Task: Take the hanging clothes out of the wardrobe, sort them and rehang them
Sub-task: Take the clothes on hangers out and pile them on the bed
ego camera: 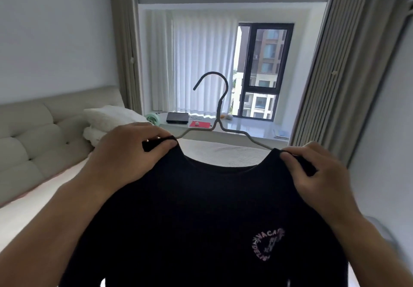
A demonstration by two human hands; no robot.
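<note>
Both hands grip the shoulders of a black T-shirt [201, 219] that fills the lower middle of the frame. My left hand [131, 152] pinches the shirt's left shoulder seam between thumb and curled fingers, just left of centre. My right hand [312, 175] pinches the other shoulder at the right of the frame, fingers folded over the dark cloth. So each grip is clamped on the shirt, holding it up and spread in front of me.

A small pink and white printed logo [268, 244] sits on the shirt's chest at the lower right. A grey wire hanger [220, 116] is threaded through the neck opening; its sloping arms run out from under the cloth beside my fingers, and its hook curls up and to the left in the centre of the frame.

Behind the shirt lies a bed [44, 197] with a pale padded headboard [33, 134] at the left edge and white pillows [107, 119] at its head. Further back, a window ledge [245, 128] carries a small green fan [152, 116], a dark flat box [177, 118] and a red pad [199, 125]. Beyond it hang sheer white curtains [196, 63] across the middle, with a dark-framed window [263, 70] to their right showing buildings outside. Heavy beige curtains [335, 63] frame the upper right and upper left.
</note>
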